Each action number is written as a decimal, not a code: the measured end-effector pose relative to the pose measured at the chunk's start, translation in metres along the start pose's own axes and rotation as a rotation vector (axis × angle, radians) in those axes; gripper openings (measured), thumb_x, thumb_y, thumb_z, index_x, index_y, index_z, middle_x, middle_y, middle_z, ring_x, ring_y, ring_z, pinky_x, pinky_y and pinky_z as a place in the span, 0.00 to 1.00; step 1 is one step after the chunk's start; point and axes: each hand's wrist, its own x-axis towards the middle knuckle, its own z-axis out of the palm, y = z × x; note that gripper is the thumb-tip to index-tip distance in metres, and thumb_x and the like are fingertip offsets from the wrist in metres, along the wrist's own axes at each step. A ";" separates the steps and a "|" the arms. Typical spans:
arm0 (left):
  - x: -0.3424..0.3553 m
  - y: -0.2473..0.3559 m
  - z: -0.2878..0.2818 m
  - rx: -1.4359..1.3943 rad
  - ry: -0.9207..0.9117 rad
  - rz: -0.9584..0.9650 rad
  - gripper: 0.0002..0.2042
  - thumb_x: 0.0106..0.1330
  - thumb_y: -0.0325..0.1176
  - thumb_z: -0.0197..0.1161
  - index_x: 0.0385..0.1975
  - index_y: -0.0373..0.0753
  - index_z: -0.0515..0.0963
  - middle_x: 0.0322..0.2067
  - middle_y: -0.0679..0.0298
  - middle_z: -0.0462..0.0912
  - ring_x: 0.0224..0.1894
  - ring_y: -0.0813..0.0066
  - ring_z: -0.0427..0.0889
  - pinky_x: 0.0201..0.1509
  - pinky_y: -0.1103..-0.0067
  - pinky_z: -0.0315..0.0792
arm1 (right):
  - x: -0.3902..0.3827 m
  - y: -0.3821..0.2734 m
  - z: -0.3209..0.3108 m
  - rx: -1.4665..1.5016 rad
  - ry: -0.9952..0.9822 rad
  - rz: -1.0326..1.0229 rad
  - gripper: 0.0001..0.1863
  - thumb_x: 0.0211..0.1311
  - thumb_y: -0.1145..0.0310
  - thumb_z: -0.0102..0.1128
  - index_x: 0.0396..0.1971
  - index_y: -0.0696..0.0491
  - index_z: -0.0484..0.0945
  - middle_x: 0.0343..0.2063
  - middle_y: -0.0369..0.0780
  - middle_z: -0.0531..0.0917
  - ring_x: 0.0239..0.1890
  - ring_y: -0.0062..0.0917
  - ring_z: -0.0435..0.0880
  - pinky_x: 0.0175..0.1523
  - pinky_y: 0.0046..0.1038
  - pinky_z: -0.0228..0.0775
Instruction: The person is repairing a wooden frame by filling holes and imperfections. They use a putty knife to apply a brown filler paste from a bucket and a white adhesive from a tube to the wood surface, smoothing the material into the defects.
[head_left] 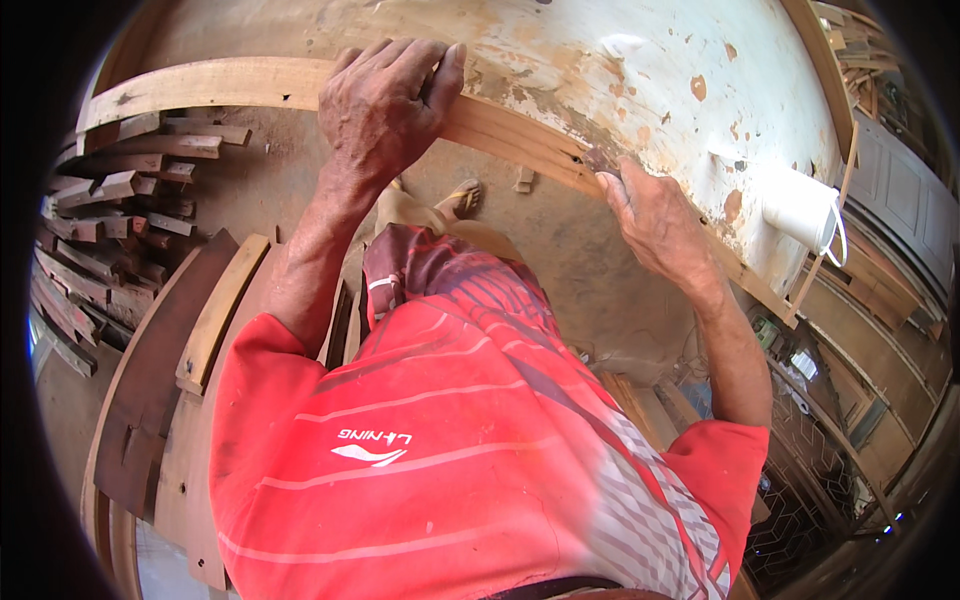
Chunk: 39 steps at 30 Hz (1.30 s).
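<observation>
A pale wooden edge strip (220, 84) runs in a curve along the near side of a worn tabletop (700, 60) with flaking white paint. My left hand (388, 105) is closed over this strip, fingers curled round its top. Further right, my right hand (658, 218) is closed on a small dark brown piece (603, 162), held against the strip near a dark knot. My thumb lies along that piece, and its kind is hard to make out. Most of my right fingers are hidden behind the hand.
A white mug (797, 208) lies at the tabletop's right end. Stacked wood offcuts (120, 190) fill the far left. Long curved boards (150, 390) lean at my left side. Wire mesh (800, 500) and more timber stand at the lower right. A small wood block (524, 180) lies on the floor.
</observation>
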 end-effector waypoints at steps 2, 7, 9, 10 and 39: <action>0.000 0.001 0.000 0.009 0.008 0.006 0.07 0.68 0.36 0.70 0.30 0.42 0.84 0.28 0.65 0.86 0.30 0.63 0.84 0.38 0.71 0.74 | 0.007 0.011 -0.002 -0.027 -0.030 -0.072 0.13 0.77 0.64 0.57 0.35 0.59 0.71 0.19 0.56 0.77 0.27 0.56 0.81 0.33 0.50 0.71; -0.001 0.002 0.005 0.029 0.034 -0.005 0.07 0.68 0.36 0.70 0.29 0.42 0.84 0.26 0.65 0.85 0.29 0.63 0.84 0.38 0.71 0.74 | 0.025 0.042 -0.005 -0.153 -0.035 -0.346 0.14 0.75 0.59 0.60 0.37 0.55 0.72 0.18 0.53 0.78 0.26 0.53 0.82 0.30 0.48 0.72; 0.000 0.004 0.006 0.059 0.045 -0.009 0.07 0.68 0.36 0.69 0.29 0.42 0.84 0.26 0.65 0.85 0.29 0.63 0.84 0.38 0.71 0.74 | 0.035 0.037 -0.014 -0.215 -0.063 -0.409 0.14 0.75 0.59 0.61 0.37 0.54 0.72 0.19 0.52 0.79 0.26 0.52 0.82 0.29 0.47 0.73; -0.001 0.003 0.006 0.073 0.048 -0.008 0.08 0.68 0.36 0.69 0.29 0.41 0.84 0.26 0.65 0.85 0.29 0.62 0.84 0.38 0.71 0.74 | 0.038 0.036 -0.017 -0.247 -0.076 -0.438 0.13 0.74 0.59 0.61 0.37 0.54 0.72 0.19 0.51 0.80 0.26 0.51 0.83 0.29 0.47 0.74; 0.006 0.004 0.001 0.017 0.188 0.057 0.07 0.58 0.25 0.65 0.20 0.37 0.75 0.18 0.56 0.75 0.21 0.53 0.76 0.29 0.65 0.70 | 0.042 0.040 -0.058 -0.663 -0.186 -0.770 0.05 0.67 0.72 0.55 0.41 0.52 0.72 0.30 0.40 0.81 0.32 0.35 0.89 0.33 0.36 0.83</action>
